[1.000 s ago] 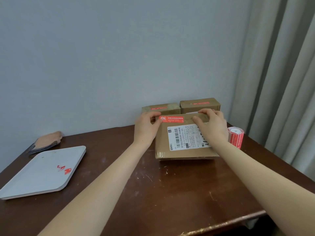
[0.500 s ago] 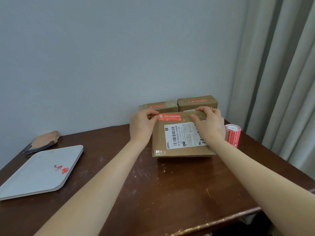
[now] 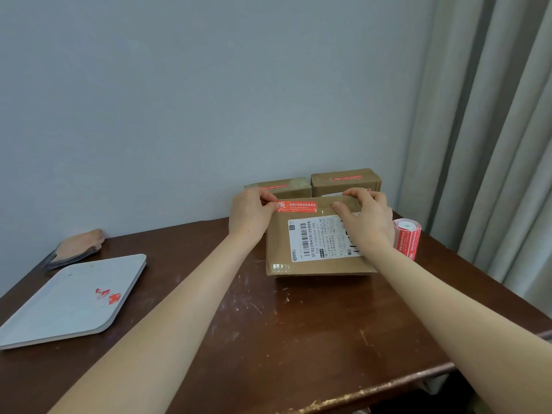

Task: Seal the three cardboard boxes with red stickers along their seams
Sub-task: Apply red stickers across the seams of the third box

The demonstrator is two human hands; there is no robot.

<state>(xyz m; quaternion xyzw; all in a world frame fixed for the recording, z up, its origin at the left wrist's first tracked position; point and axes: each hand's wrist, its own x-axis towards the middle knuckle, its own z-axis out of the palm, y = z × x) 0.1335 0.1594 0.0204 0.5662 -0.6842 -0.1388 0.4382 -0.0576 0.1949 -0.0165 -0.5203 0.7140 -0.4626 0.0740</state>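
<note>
Far left, mid-frame: tan pad (image 3: 74, 246) at the back edge of the table (image 3: 268, 339). Just below it, white tray (image 3: 44, 318) w/ two red scraps (image 3: 109, 295) on it.

Centre: L hand (image 3: 251, 216) grasps the far left edge of the front box (image 3: 277, 246). Its fingers curl over the back & the thumb tip presses the left end of the red sticker (image 3: 295, 206), which lies flat along the box's far top edge. White shipping label (image 3: 319, 240) sits below the sticker.

Behind, vs. the wall, two smaller boxes side by side: left box (image 3: 294, 188) & right box (image 3: 346, 182), each w/ a red sticker on top.

R hand (image 3: 367, 222) grasps the front box's far right edge, fingers curled over it, thumb down on the top, apart from the sticker.

Right of frame: sticker roll (image 3: 407, 237) upright, just beside the R wrist. Grey curtain (image 3: 493, 144) beyond.
</note>
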